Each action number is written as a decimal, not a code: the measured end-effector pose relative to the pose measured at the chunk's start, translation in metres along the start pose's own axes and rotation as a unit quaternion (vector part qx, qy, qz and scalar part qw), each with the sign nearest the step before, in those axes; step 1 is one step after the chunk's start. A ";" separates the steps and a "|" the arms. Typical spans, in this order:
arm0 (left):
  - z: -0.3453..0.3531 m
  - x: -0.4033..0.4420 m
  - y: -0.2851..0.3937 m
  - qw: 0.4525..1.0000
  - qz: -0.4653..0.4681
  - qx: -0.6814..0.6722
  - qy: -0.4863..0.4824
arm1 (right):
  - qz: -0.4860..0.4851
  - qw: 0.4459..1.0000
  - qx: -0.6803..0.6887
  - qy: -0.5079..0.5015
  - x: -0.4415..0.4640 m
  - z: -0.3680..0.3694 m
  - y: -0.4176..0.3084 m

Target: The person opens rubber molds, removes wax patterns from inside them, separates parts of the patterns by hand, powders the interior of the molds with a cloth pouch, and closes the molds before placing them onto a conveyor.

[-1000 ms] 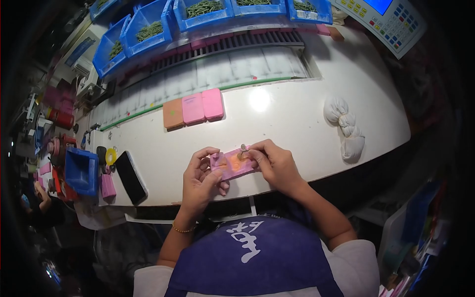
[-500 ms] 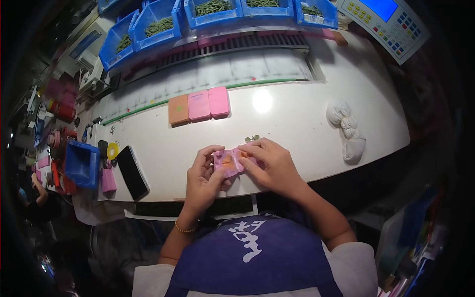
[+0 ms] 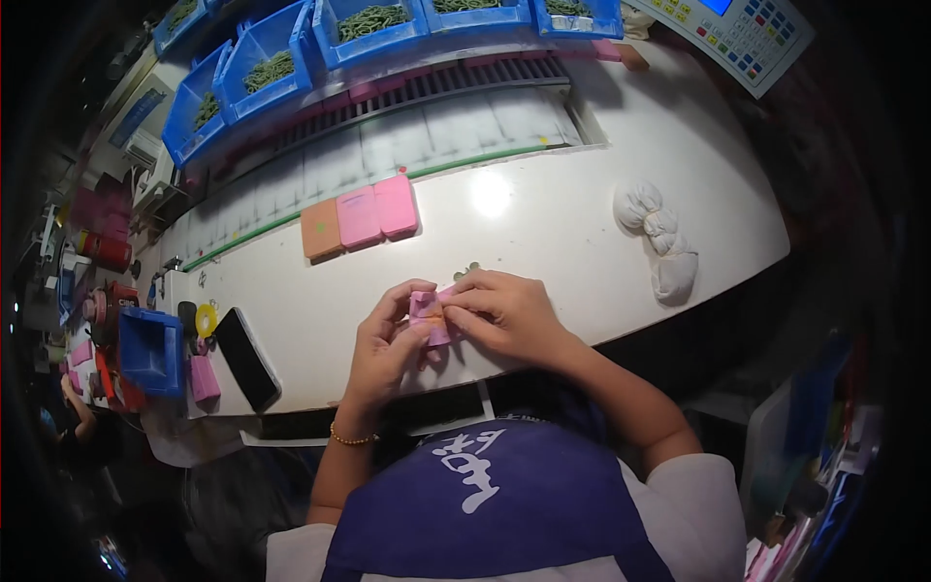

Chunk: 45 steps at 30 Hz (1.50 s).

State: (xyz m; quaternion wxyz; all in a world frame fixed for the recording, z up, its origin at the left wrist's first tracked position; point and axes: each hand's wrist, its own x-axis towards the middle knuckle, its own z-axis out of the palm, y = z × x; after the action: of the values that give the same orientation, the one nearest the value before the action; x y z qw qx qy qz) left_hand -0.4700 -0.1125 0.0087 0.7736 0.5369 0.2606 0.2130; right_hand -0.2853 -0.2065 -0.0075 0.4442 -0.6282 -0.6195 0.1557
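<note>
In front of me, over the near part of the table, my left hand [image 3: 384, 344] is closed around a pink rubber mould [image 3: 428, 312] with orange patches on its face. The mould is bent, and its inner side faces up. From the other side my right hand [image 3: 509, 312] pinches its right edge, fingers and thumb pressed together. Small green wax pieces [image 3: 469, 271] lie on the table just beyond my right fingers, which partly cover them.
Two pink blocks [image 3: 377, 211] and an orange-brown block [image 3: 321, 230] stand side by side beyond my hands. A knotted white cloth [image 3: 661, 242] lies right; a phone [image 3: 247, 359] and blue bin [image 3: 151, 351] lie left. Blue trays [image 3: 369, 30] of green pieces line the back.
The mould was spread wider between both hands and now looks narrower and more folded. My right hand has shifted left, closer to the left hand. The whole view has turned slightly.
</note>
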 end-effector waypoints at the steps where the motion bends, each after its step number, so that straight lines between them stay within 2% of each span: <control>1: 0.000 -0.001 0.003 1.000 -0.004 0.007 0.001 | -0.015 1.000 -0.012 -0.005 0.004 0.005 -0.002; 6: -0.003 -0.003 0.000 1.000 0.014 0.011 0.022 | -0.013 0.999 -0.027 0.044 0.003 0.015 -0.007; 8: -0.007 -0.006 -0.001 1.000 0.005 0.013 0.020 | 0.069 0.996 0.034 0.040 0.002 0.016 -0.006; 11: -0.005 -0.012 -0.001 0.997 0.032 0.025 0.063 | 0.079 0.996 0.023 0.020 0.003 0.014 -0.002; 15: -0.002 -0.014 0.001 0.998 0.013 0.030 0.057 | 0.059 0.998 0.016 0.010 0.000 0.010 -0.013; 17: -0.001 -0.011 -0.003 0.999 0.002 0.023 0.049 | 0.029 0.999 -0.021 0.035 -0.003 0.017 -0.007; 19: -0.001 -0.004 -0.013 0.984 0.112 0.136 0.018 | 0.027 0.998 -0.022 0.046 -0.005 0.018 -0.007; 20: 0.002 -0.006 -0.003 0.960 0.099 0.262 0.004 | 0.030 0.998 -0.019 0.055 -0.006 0.018 -0.007; 22: 0.009 0.003 -0.009 0.899 0.202 0.388 0.010 | 0.027 0.997 -0.050 0.047 -0.004 0.020 0.000; 23: 0.008 0.005 -0.011 0.899 0.204 0.388 0.011 | 0.025 0.996 -0.080 0.039 -0.002 0.021 0.004; 25: 0.009 0.008 -0.013 0.912 0.123 0.390 0.037 | 0.027 0.993 -0.099 0.055 0.004 0.022 0.009; 27: 0.010 0.007 -0.009 0.913 0.146 0.379 0.040 | 0.031 0.990 -0.118 0.073 0.011 0.017 0.014; 29: 0.005 0.004 -0.003 0.913 0.167 0.368 0.045 | 0.063 0.986 -0.057 0.140 0.016 0.010 0.015; 30: 0.000 0.003 0.003 0.908 0.171 0.380 0.050 | 0.060 0.987 -0.056 0.141 0.015 0.005 0.011; 32: -0.001 0.000 0.013 0.902 0.169 0.393 0.056 | 0.139 0.984 0.114 0.004 0.008 -0.008 -0.012; 33: 0.001 0.000 0.022 0.872 0.193 0.448 0.048 | 0.031 0.993 0.113 -0.014 0.000 0.001 0.002; 34: 0.005 0.000 0.031 0.837 0.217 0.501 0.037 | -0.067 0.997 -0.044 -0.014 -0.003 0.009 0.002; 35: 0.014 -0.004 0.045 0.779 0.245 0.575 0.040 | -0.050 0.998 -0.035 0.005 -0.003 0.010 -0.001; 36: 0.018 -0.007 0.057 0.779 0.247 0.576 0.039 | -0.034 0.999 -0.025 0.024 -0.002 0.010 -0.003; 38: 0.021 -0.011 0.076 0.627 0.314 0.712 0.044 | -0.013 0.998 -0.018 0.052 -0.002 0.009 0.000; 39: 0.024 -0.008 0.083 0.597 0.318 0.735 0.032 | 0.010 0.997 -0.010 0.075 -0.004 0.009 0.001; 40: 0.020 -0.001 0.075 0.597 0.317 0.736 0.033 | 0.010 0.997 -0.008 0.074 -0.006 0.009 0.003; 42: 0.006 0.016 0.052 0.550 0.231 0.800 -0.064 | 0.010 0.996 -0.028 0.085 -0.007 0.004 0.007; 43: 0.001 0.016 0.058 0.595 0.252 0.761 -0.052 | 0.016 0.994 -0.049 0.100 -0.006 0.000 0.010; 44: -0.003 0.017 0.065 0.592 0.255 0.763 -0.052 | 0.014 0.993 -0.049 0.104 -0.003 -0.004 0.015; 45: -0.005 0.015 0.072 0.657 0.282 0.699 -0.006 | 0.014 0.988 -0.074 0.133 -0.003 -0.007 0.021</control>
State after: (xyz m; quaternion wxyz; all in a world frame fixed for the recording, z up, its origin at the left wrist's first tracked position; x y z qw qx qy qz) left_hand -0.4656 -0.0760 0.0724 0.0742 0.9683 0.1648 0.1725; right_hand -0.2673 -0.2079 -0.0208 0.4731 -0.6830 -0.5557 0.0307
